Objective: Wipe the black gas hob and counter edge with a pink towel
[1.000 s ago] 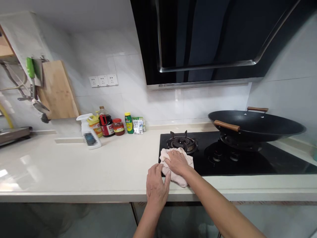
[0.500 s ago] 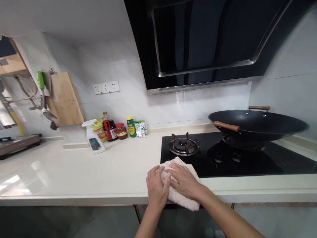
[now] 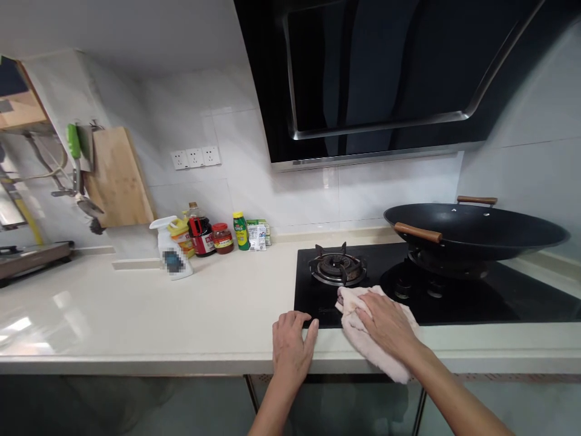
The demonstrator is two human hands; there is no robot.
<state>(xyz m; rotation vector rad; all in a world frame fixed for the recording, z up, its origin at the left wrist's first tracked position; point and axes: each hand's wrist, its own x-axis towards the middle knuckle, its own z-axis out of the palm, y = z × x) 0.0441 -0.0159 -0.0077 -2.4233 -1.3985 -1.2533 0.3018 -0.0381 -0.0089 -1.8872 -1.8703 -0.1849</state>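
A pale pink cloth (image 3: 363,327) lies over the front edge of the black gas stove (image 3: 318,303) and the counter, part of it hanging down. My right hand (image 3: 388,321) presses on it and grips it, fingers pointing left and away. To the left, my left hand (image 3: 293,342) rests on the counter edge at the stove's front left corner, holding nothing, its thumb apart from the fingers. Behind the cloth is the bare left burner (image 3: 338,266). Two knobs (image 3: 420,287) show just beyond my right hand.
A large black wok (image 3: 472,233) with wooden handles sits on the right burner. A black range hood (image 3: 372,72) slants overhead. On the white counter (image 3: 136,315) stand a spray bottle (image 3: 175,254), several sauce containers and packets. A cutting board (image 3: 118,178) hangs at the left.
My right hand has slid to the right along the stove's front edge, taking the cloth with it. My left hand is now off the cloth and on the counter.
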